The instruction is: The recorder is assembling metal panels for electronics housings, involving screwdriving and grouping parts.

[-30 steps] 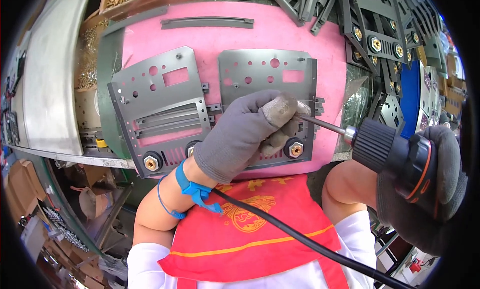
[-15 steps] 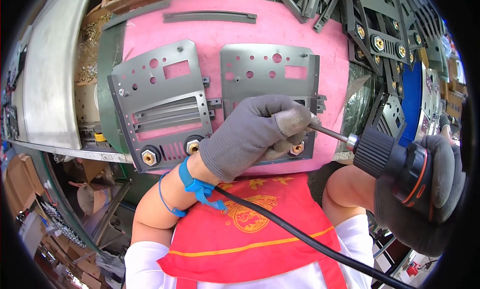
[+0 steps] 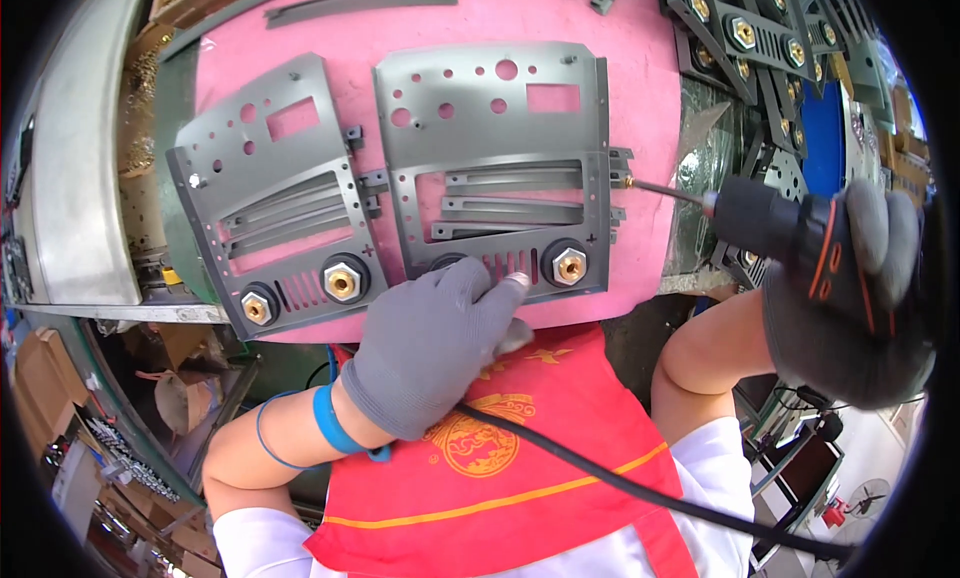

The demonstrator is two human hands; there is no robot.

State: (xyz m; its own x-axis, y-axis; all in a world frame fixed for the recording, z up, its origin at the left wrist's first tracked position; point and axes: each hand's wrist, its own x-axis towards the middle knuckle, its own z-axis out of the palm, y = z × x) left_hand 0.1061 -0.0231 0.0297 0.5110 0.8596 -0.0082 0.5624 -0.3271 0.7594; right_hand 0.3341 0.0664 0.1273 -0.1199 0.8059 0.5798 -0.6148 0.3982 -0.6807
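Observation:
Two grey metal panels with round holes, slots and rectangular cutouts lie side by side, the left panel (image 3: 262, 178) tilted and the right panel (image 3: 480, 133) straighter. My left hand (image 3: 425, 333), in a grey glove, grips the right panel's near edge and mostly hides a fitting there. A brass fitting with a hex nut (image 3: 569, 267) shows at that panel's near right corner. My right hand (image 3: 870, 268), also gloved, is wrapped around a black electric screwdriver (image 3: 765, 216) with orange trim. Its long bit points left, with a small brass screw (image 3: 629, 182) at the tip by the panel's right side.
A pink mat (image 3: 650, 128) covers the bench under the panels. Loose metal strips (image 3: 365, 3) lie along its far side. More panels with brass fittings (image 3: 745, 38) are piled at the far right. A black cable (image 3: 600, 468) crosses my red apron (image 3: 500, 508).
My left hand has left the screwdriver bit and moved down-left onto the right panel's near edge. The screwdriver has risen, its tip now at that panel's right side. The view has shifted.

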